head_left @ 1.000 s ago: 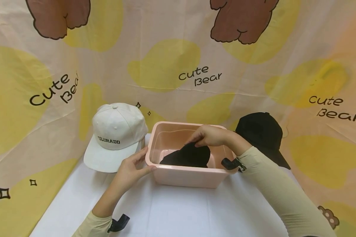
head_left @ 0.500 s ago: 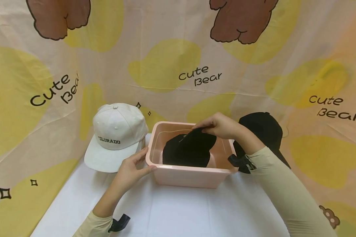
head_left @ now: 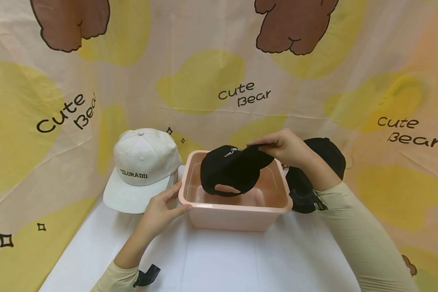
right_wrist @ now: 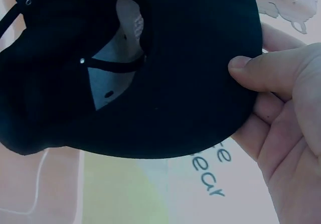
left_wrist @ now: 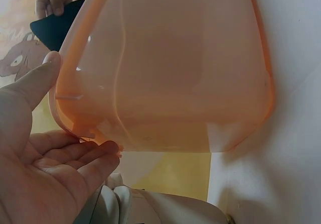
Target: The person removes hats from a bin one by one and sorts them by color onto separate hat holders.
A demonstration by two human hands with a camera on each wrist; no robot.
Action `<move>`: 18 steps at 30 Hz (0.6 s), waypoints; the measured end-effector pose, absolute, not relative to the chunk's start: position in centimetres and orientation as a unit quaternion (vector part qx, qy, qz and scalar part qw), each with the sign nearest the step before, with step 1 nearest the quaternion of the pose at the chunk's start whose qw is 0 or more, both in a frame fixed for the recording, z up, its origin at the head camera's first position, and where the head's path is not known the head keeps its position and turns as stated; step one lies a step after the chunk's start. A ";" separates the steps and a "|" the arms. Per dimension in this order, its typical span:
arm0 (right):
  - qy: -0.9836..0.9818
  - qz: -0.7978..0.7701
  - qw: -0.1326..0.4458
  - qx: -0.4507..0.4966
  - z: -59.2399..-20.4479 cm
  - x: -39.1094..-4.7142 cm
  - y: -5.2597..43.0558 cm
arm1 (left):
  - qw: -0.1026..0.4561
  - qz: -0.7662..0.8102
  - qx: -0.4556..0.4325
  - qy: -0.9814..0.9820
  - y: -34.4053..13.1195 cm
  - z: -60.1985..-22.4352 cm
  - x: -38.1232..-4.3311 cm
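My right hand (head_left: 287, 148) pinches a black baseball cap (head_left: 229, 172) by its brim, thumb on the underside in the right wrist view. The cap hangs tilted in the mouth of a pink plastic bin (head_left: 237, 219), its crown partly above the far rim. White lettering shows on its front, and the strap opening at the back faces the bin's near side. My left hand (head_left: 162, 209) holds the bin's left corner. In the left wrist view its thumb lies at the rim (left_wrist: 56, 98) and the fingers reach under the corner.
Left of the bin stands a white cap (head_left: 144, 162) lettered COLORADO, propped on something mostly hidden. To the right, behind my right forearm, is another black cap (head_left: 326, 152). A white cloth (head_left: 219, 259) covers the table, and a printed curtain (head_left: 200, 81) hangs close behind.
My right hand has lifted the black cap up and to the right, from inside the bin to its rim, baring the lettering and strap opening. The left hand has stayed on the bin.
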State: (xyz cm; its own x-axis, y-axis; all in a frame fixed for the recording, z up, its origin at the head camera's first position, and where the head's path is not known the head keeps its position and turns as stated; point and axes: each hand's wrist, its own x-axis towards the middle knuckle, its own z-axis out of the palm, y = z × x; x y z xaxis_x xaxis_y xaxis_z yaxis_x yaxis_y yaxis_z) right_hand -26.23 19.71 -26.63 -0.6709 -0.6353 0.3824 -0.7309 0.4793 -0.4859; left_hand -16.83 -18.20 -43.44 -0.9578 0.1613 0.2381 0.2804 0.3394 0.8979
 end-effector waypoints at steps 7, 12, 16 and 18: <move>-0.828 0.317 0.162 0.433 -25.5 -26.1 20.6 | 0.049 -0.560 -0.132 -0.817 -18.1 -43.3 -16.7; -0.827 0.283 0.223 0.432 -24.6 -25.9 21.0 | 0.051 -0.556 -0.131 -0.820 -18.2 -43.2 -16.7; -0.832 0.258 0.253 0.420 -24.0 -25.5 21.3 | 0.052 -0.553 -0.134 -0.821 -18.2 -43.3 -16.8; -0.832 0.251 0.264 0.419 -23.8 -25.3 21.5 | 0.053 -0.552 -0.135 -0.821 -18.2 -43.3 -16.8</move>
State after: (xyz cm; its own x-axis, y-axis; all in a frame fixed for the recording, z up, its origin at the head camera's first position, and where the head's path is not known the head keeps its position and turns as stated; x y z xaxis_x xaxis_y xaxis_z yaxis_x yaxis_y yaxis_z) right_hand -25.30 21.51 -23.77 -0.5101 -0.5642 0.6492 -0.8294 0.5226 -0.1975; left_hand -16.80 -18.15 -43.32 -0.9582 0.1629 0.2351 0.2792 0.3538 0.8927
